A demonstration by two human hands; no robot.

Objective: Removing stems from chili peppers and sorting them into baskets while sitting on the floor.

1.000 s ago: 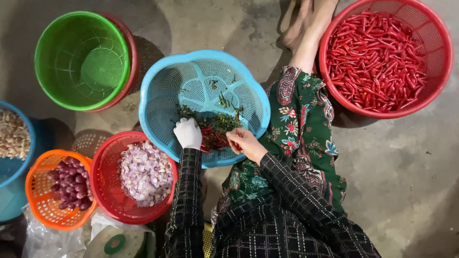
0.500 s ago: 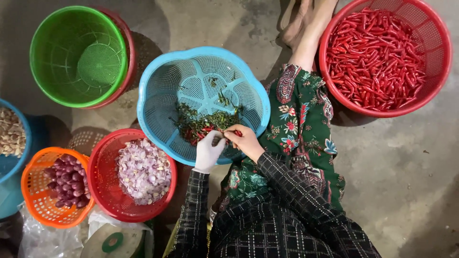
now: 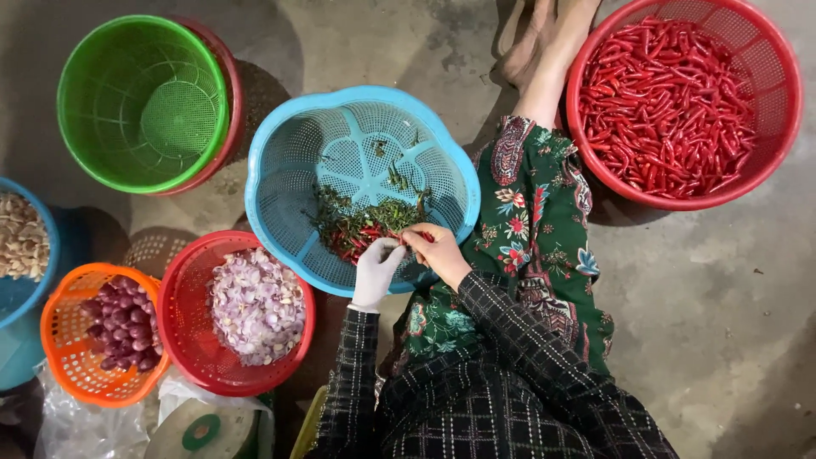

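My left hand, in a white glove, and my bare right hand meet over the near rim of a blue perforated basket. Both pinch a small red chili between their fingertips. Inside the blue basket lies a heap of green chili stems mixed with a few red chilies. A large red basket full of red chilies stands at the upper right, beyond my knee in green floral trousers.
An empty green basket nested in a red one stands upper left. A red basket of peeled shallots, an orange basket of purple shallots and a blue tub of garlic line the left. Bare concrete floor lies right.
My gloved left hand drew back from the stem heap toward the basket's near rim and joined my right hand. The view shifted slightly.
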